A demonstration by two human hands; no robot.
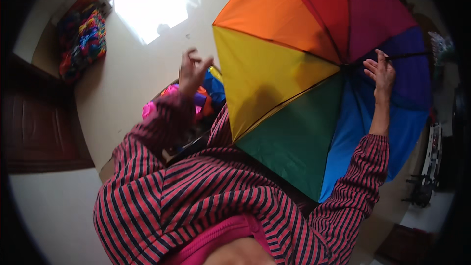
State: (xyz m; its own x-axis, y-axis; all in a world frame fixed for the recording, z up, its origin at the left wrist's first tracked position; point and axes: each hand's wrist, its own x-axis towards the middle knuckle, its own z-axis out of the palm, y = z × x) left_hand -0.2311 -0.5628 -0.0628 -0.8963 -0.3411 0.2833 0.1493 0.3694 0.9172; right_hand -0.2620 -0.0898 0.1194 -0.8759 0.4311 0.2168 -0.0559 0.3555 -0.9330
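Observation:
A spread umbrella [287, 73] with rainbow-coloured panels covers much of the right half of the head view, its dark centre turned toward me. Beside its yellow panel I hold my left hand [191, 71] raised, fingers apart and slightly curled, with nothing in it; it is a little blurred. My right hand [382, 76] lies over the blue and violet panels, just right of the centre, fingers stretched out. A thin black rib or strap [409, 55] runs outward from near its fingertips. I see no umbrella handle.
Bright coloured cloth items [169, 91] are piled below my left hand. A multicoloured bundle [83, 41] stands by the far left wall, near a dark wooden door [41, 125]. Sunlight glares on the pale floor [132, 73]. A power strip [432, 149] is at the right.

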